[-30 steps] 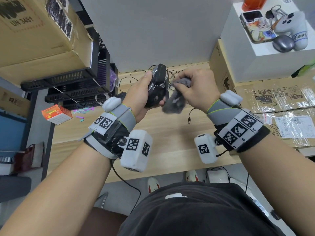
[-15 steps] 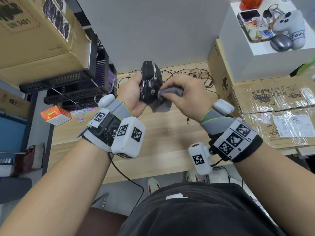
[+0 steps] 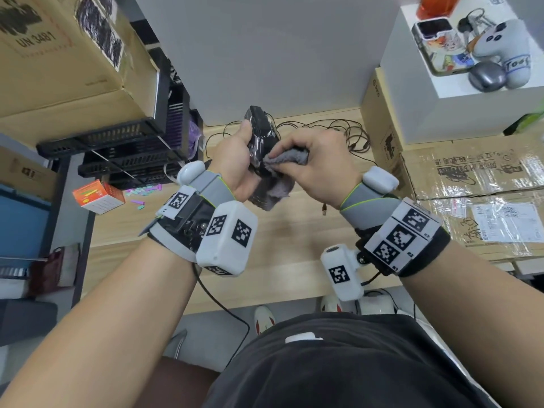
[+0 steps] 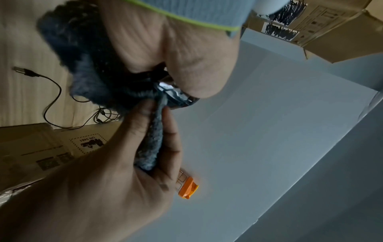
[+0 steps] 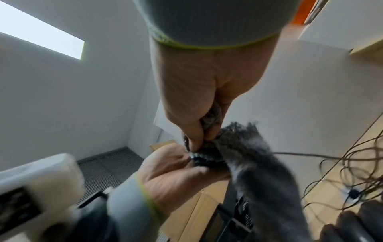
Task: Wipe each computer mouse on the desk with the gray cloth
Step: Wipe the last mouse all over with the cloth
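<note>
- My left hand (image 3: 235, 163) is wrapped around a black computer mouse (image 3: 260, 134), thumb along its near side, holding it up off the desk (image 3: 294, 231) with one end pointing up toward the wall.
- My right hand (image 3: 318, 169) pinches the gray cloth (image 3: 282, 172) between thumb and fingers and presses a fold of it against the side of the mouse.
- The loose part of the cloth hangs below both hands, over the lower end of the mouse. In the right wrist view it trails down blurred.
- In the left wrist view only a glossy edge of the mouse (image 4: 176, 96) shows between my palm and the cloth (image 4: 151, 139).
- Both hands are above the middle of the wooden desk, clear of its surface.
- A tangle of thin black cables (image 3: 329, 131) lies on the desk behind my hands, against the wall; one loose plug (image 3: 324, 209) lies just below my right hand.
- To the left: stacked black trays (image 3: 117, 148) and a small orange and white box (image 3: 98, 197).
- To the right: taped cardboard boxes (image 3: 477, 184), and above them a white block (image 3: 459, 110) carrying a phone, a gray plush figure and a dark rounded object I cannot identify.
</note>
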`<action>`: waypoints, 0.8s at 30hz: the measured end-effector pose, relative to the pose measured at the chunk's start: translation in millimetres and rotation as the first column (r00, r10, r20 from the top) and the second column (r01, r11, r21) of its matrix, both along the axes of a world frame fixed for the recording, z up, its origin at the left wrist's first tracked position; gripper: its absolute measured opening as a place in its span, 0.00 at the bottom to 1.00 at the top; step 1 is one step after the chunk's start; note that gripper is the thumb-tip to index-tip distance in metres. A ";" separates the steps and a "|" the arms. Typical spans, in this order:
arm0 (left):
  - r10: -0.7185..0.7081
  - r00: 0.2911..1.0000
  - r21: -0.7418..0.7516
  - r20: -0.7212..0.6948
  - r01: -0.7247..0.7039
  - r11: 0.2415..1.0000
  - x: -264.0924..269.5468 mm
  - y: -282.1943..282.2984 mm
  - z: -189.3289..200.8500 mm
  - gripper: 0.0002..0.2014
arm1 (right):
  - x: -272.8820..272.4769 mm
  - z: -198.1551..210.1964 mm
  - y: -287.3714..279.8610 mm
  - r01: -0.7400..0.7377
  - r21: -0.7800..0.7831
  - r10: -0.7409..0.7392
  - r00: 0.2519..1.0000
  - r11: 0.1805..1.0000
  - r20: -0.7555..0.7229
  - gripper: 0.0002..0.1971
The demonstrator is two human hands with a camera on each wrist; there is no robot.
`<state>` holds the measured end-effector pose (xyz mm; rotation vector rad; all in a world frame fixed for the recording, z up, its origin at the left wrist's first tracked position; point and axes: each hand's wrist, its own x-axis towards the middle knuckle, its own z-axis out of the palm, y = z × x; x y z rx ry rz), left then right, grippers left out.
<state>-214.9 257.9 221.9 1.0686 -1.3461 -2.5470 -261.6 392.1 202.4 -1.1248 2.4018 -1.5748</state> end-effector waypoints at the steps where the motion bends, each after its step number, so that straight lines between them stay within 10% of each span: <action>1: -0.012 1.000 -0.011 0.000 0.012 1.000 -1.2 0.5 0.0 0.24 | 5.0 2.1 -3.4 -0.041 0.002 0.041 0.999 0.999 -0.015 0.05; 24: 0.011 0.998 0.067 -0.067 -0.007 0.998 -3.6 -7.2 -7.0 0.27 | -10.5 -2.8 -7.1 0.021 0.080 -0.018 0.999 0.997 -0.040 0.06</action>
